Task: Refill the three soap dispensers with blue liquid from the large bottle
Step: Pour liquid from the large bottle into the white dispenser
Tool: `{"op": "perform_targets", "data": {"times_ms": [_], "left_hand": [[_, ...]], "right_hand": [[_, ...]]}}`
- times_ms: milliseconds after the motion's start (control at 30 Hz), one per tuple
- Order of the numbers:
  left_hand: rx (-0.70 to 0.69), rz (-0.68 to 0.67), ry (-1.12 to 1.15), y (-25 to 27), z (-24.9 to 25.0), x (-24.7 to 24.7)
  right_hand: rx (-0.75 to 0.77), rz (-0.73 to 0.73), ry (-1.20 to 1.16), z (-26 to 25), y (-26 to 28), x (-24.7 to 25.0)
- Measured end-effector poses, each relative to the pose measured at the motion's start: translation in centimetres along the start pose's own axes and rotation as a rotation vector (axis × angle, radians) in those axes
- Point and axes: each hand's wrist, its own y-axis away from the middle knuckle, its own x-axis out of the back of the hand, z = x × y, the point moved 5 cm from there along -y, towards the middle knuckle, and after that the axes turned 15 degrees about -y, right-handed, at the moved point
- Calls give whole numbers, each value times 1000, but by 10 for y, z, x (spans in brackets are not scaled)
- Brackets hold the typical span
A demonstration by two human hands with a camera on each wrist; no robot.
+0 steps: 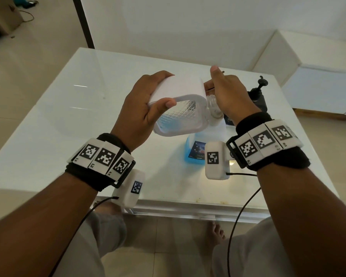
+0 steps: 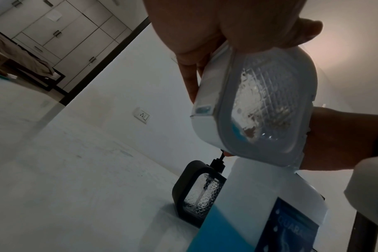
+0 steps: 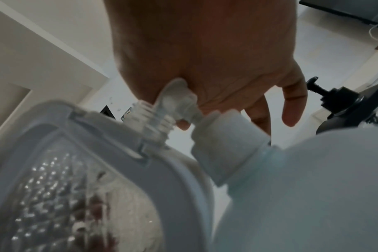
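White dispenser (image 1: 178, 104) held tilted in left hand (image 1: 140, 108), fingers and thumb wrapped round body, threaded neck (image 3: 151, 119) pointing right toward right hand (image 1: 228, 94). Right hand curled on white pump cap (image 3: 179, 98), off threads, just beside neck. Little blue inside. Large bottle (image 1: 198, 150) directly below on table (image 1: 68, 108), capped (image 3: 229, 146). Black dispenser (image 1: 258, 94) behind, right. Third not seen.
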Motion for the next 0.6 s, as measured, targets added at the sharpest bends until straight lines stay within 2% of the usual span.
{"op": "perform_targets", "data": {"times_ms": [267, 600], "left_hand": [[-4, -2, 3, 0, 3, -1], [-1, 4, -6, 0, 1, -2]], "right_hand": [[-43, -47, -25, 3, 1, -1], [-12, -15, -4, 1, -3, 2]]}}
